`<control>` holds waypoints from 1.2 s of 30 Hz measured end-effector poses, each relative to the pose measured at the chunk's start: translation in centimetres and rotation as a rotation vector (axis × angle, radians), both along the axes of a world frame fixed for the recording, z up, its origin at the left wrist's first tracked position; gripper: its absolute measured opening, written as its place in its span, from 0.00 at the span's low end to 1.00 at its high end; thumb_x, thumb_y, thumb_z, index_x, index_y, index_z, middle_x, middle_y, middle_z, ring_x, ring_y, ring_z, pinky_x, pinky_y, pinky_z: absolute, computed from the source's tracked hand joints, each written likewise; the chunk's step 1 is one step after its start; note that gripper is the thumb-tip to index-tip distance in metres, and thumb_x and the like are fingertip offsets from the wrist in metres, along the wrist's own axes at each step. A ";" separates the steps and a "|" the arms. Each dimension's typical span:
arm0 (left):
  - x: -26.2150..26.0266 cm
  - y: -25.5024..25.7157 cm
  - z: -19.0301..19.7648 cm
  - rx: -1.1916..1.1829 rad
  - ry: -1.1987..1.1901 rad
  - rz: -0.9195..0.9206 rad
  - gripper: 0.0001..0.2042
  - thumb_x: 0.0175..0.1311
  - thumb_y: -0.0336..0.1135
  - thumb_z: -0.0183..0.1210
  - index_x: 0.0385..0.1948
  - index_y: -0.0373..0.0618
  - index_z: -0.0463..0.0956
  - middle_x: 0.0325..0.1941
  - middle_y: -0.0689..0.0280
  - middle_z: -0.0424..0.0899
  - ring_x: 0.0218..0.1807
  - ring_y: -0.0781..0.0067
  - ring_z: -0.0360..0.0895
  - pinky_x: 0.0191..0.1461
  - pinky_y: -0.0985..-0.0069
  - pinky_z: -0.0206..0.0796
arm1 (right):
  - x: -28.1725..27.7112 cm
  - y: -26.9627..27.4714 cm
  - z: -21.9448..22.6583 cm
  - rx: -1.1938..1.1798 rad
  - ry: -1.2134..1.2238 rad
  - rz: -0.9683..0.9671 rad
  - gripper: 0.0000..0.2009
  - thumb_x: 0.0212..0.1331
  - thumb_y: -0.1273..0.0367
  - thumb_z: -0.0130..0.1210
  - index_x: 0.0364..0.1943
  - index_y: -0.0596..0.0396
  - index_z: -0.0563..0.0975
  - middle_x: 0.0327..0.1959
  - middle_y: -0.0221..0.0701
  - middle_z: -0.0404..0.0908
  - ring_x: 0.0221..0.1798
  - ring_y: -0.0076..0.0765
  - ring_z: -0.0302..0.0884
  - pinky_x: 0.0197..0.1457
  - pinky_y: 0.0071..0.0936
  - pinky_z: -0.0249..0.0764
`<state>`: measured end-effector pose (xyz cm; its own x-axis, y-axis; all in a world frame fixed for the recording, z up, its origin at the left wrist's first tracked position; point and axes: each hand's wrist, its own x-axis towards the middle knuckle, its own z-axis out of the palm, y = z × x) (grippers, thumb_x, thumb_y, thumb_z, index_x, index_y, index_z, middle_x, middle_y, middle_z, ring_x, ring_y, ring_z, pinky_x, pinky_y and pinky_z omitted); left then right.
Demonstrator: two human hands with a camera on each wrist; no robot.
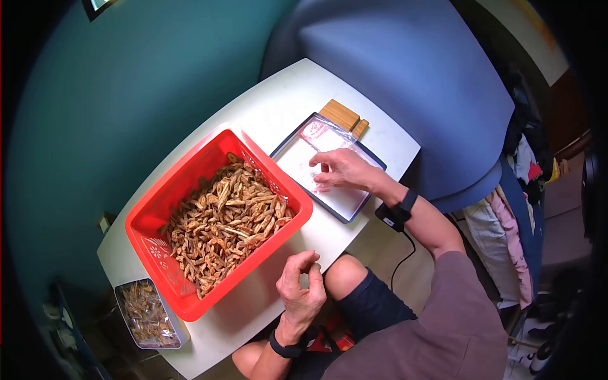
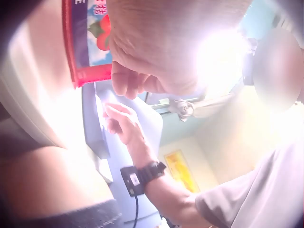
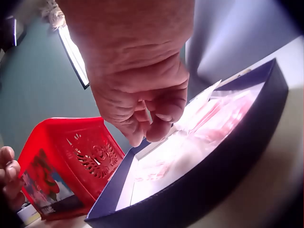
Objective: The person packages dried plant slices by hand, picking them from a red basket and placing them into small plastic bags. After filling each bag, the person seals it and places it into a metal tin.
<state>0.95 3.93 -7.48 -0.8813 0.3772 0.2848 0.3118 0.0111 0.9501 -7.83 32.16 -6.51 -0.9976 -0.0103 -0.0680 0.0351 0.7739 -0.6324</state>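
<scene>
My right hand point(image 1: 342, 169) hovers over a shallow dark-rimmed box point(image 1: 347, 217), its fingers bent and nothing visible between them. Inside the box lie clear plastic bags point(image 1: 316, 132) with pink print, seen closer in the right wrist view beyond the fingertips. My left hand point(image 1: 301, 290) is held in the air near the table's front edge, fingers loosely curled and holding nothing. Left of the box, a red plastic basket point(image 1: 244, 269) holds a heap of dried brown root-like pieces point(image 1: 221, 215). The basket's patterned side shows in the right wrist view.
On the white table point(image 1: 253, 95), a wooden block point(image 1: 340, 114) stands behind the box. An open container point(image 1: 183, 332) of plastic-wrapped brown pieces sits at the left corner. A blue padded surface point(image 1: 392, 76) lies beyond the table. A black cable point(image 1: 405, 259) hangs from the right wrist.
</scene>
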 end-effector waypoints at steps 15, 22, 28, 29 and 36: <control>0.1 0.7 -0.8 -0.063 -0.006 0.018 0.17 0.57 0.14 0.59 0.48 0.39 0.76 0.39 0.58 0.85 0.32 0.70 0.83 0.39 0.74 0.76 | -2.0 -0.8 -3.2 0.128 -0.017 0.033 0.08 0.60 0.67 0.56 0.32 0.58 0.80 0.28 0.43 0.84 0.36 0.52 0.83 0.42 0.45 0.77; -0.1 0.4 -1.1 -0.061 0.002 0.050 0.18 0.57 0.14 0.59 0.50 0.39 0.75 0.39 0.59 0.85 0.32 0.72 0.83 0.38 0.75 0.76 | -1.0 -0.3 -2.9 0.017 0.084 -0.026 0.09 0.63 0.67 0.52 0.34 0.59 0.77 0.30 0.45 0.83 0.36 0.54 0.81 0.42 0.47 0.76; -0.1 0.4 -1.0 -0.066 0.009 0.047 0.18 0.57 0.15 0.59 0.50 0.39 0.75 0.40 0.60 0.85 0.31 0.73 0.83 0.37 0.75 0.75 | -0.2 0.1 -2.1 -0.157 0.105 -0.092 0.09 0.65 0.67 0.54 0.34 0.60 0.75 0.26 0.39 0.79 0.31 0.38 0.78 0.36 0.37 0.73; -0.1 0.4 -1.0 -0.066 0.012 0.047 0.18 0.57 0.15 0.59 0.50 0.39 0.75 0.40 0.60 0.85 0.30 0.73 0.83 0.37 0.75 0.75 | 0.0 0.2 -2.1 -0.171 0.087 -0.072 0.09 0.65 0.67 0.54 0.36 0.60 0.76 0.27 0.39 0.80 0.31 0.36 0.78 0.37 0.36 0.74; -0.2 0.4 -1.4 -0.086 0.024 0.049 0.19 0.57 0.15 0.59 0.51 0.39 0.75 0.40 0.59 0.85 0.29 0.72 0.82 0.36 0.74 0.75 | 0.2 -0.2 -2.7 -0.095 0.127 -0.034 0.10 0.62 0.67 0.57 0.39 0.60 0.78 0.28 0.40 0.83 0.31 0.40 0.83 0.38 0.35 0.78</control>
<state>0.80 4.31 -8.85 -0.8928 0.3574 0.2741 0.3311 0.1082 0.9374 -7.67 32.00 -9.18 -0.9980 0.0233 0.0584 -0.0247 0.7099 -0.7039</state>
